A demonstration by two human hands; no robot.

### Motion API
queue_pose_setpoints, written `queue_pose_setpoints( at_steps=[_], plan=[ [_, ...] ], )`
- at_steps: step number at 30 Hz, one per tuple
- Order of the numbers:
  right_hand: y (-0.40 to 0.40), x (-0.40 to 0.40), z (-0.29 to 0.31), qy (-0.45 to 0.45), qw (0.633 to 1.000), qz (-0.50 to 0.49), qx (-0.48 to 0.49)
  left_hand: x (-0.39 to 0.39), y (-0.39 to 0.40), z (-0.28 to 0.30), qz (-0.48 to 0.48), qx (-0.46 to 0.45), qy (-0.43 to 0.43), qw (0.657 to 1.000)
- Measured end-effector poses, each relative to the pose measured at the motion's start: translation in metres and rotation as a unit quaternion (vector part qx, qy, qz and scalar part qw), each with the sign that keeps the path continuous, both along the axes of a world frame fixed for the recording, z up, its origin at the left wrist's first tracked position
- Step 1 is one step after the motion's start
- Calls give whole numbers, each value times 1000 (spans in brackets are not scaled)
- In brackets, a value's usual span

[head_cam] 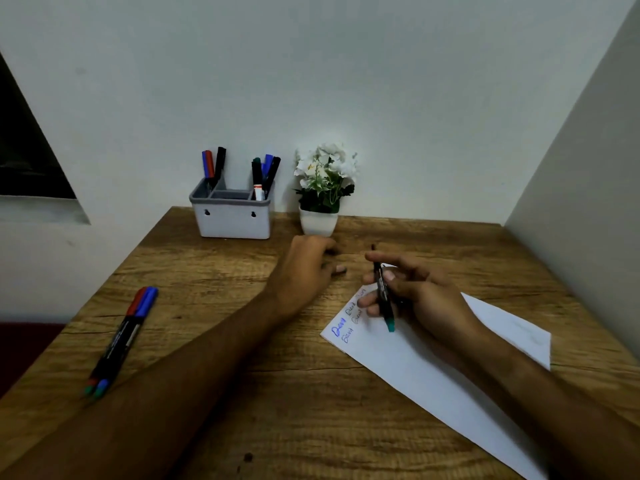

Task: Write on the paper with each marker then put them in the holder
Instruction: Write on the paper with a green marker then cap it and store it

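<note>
Head view looks down on a wooden table [214, 344] with a white paper [433, 368] lying at an angle on its right side, handwriting at its far corner. At the back stands a grey holder [231, 223] with markers in its left and right compartments, beside a potted plant [322, 192]. Above the paper, the right hand [415, 292] has its fingers grasping a green-ended marker [383, 294]. The left hand [306, 268] is curled on the table; whether it holds anything cannot be told. Loose markers [121, 341] lie at the left.

I see a green-ended black marker [383, 295] tilted above the scribbled white paper [433, 372]; two more markers [121, 337] lie far left; the grey holder [231, 216] already stands several upright.
</note>
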State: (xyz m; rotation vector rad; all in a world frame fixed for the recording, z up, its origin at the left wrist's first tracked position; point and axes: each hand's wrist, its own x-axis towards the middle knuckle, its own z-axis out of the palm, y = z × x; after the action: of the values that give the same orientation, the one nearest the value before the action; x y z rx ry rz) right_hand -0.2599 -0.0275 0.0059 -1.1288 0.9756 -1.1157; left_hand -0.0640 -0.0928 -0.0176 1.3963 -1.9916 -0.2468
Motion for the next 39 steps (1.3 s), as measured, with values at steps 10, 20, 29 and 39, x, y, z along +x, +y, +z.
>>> queue_pose_setpoints(
  at_steps=[10, 20, 29, 39],
  plan=[
    [1, -23, -7, 48, 993, -58, -89, 8, 31, -5, -138, 46, -53, 988],
    [22, -26, -17, 86, 987, -71, -112, 14, 46, -21, -181, 58, -145, 971],
    [24, -22, -18, 118, 982, -36, -143, 18, 54, -25, -205, 71, -211, 953],
    [16, -11, -26, 211, 962, -41, -170, 22, 45, -33, -232, 87, -182, 952]
  ],
)
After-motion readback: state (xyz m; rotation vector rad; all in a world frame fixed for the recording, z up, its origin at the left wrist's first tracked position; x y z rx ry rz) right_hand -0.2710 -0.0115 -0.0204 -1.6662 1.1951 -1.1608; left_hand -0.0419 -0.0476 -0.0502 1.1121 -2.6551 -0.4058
